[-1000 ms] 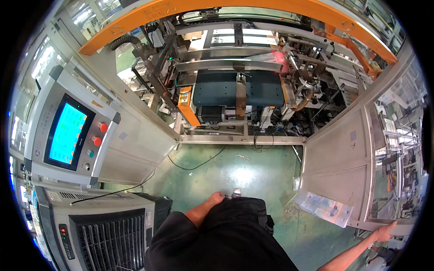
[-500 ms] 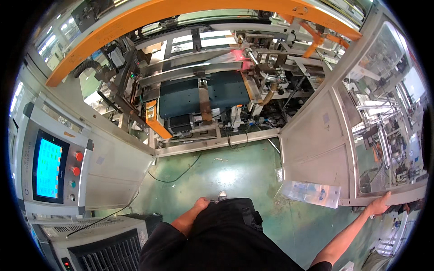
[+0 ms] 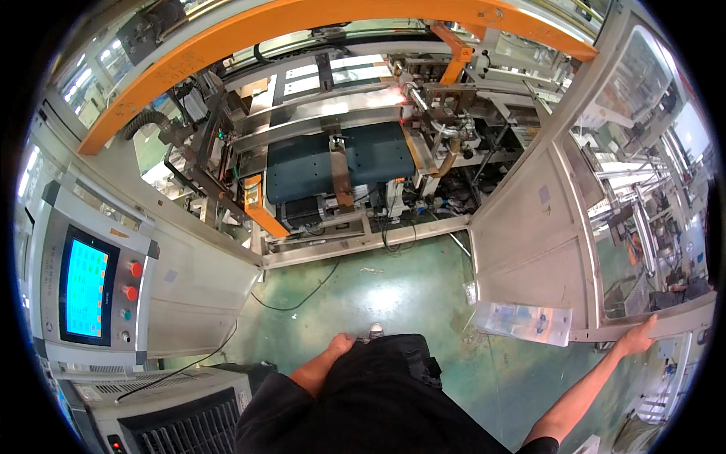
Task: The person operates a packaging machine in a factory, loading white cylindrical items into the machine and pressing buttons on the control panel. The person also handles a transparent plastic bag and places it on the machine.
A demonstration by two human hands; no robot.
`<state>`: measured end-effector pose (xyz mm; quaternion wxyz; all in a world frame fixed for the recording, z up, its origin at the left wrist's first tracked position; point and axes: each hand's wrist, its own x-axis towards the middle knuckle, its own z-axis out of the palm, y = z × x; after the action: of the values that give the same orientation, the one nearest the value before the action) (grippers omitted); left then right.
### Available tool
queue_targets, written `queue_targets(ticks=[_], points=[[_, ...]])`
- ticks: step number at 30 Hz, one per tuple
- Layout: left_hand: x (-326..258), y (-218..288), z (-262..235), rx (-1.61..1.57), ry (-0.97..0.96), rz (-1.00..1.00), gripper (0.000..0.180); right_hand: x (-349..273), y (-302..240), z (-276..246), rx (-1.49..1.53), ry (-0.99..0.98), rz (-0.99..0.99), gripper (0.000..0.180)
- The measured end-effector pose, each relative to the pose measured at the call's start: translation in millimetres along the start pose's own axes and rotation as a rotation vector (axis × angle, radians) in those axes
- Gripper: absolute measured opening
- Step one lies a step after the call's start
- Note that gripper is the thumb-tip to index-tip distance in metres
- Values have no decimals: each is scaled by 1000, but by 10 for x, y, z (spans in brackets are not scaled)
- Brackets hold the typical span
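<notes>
My right hand (image 3: pixel 637 339) reaches out to the far right and grips the lower edge of a grey-framed door (image 3: pixel 665 323) with a clear window panel. My left hand (image 3: pixel 342 345) is held low in front of my waist, fingers curled; whatever may be inside them is hidden. Ahead stands a machine with a dark green belt (image 3: pixel 302 163), and behind the belt a strip of clear film (image 3: pixel 355 102) runs across, reddish at its right end. A clear plastic sheet or bag (image 3: pixel 522 323) hangs at the foot of the door, near my right hand.
At left is a control panel (image 3: pixel 89 284) with a lit screen and red buttons. Below it stands a grey vented cabinet (image 3: pixel 181 424). An orange beam (image 3: pixel 302 19) arches overhead. A black cable (image 3: pixel 295 306) lies on the green floor (image 3: pixel 386 295).
An orange arm at the machine's upper right has moved left. The red glow on the film has shrunk. My view has shifted slightly; both hands keep nearly the same places.
</notes>
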<state>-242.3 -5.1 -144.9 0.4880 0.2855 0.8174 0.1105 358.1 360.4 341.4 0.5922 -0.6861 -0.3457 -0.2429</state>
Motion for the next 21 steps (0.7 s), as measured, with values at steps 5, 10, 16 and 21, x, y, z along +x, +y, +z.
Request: queue_targets(ticks=[5, 10, 16, 21], points=[[-76, 46, -46, -25, 4, -11, 35, 47, 100, 22, -43, 14, 2, 65], [-85, 73, -55, -9, 10, 0, 33, 51, 120, 13, -89, -43, 35, 65], [-59, 124, -38, 31, 20, 23, 34, 175, 405, 103, -65, -56, 7, 65], [-110, 63, -42, 49, 52, 78, 35, 169, 506, 145, -94, -58, -25, 68]])
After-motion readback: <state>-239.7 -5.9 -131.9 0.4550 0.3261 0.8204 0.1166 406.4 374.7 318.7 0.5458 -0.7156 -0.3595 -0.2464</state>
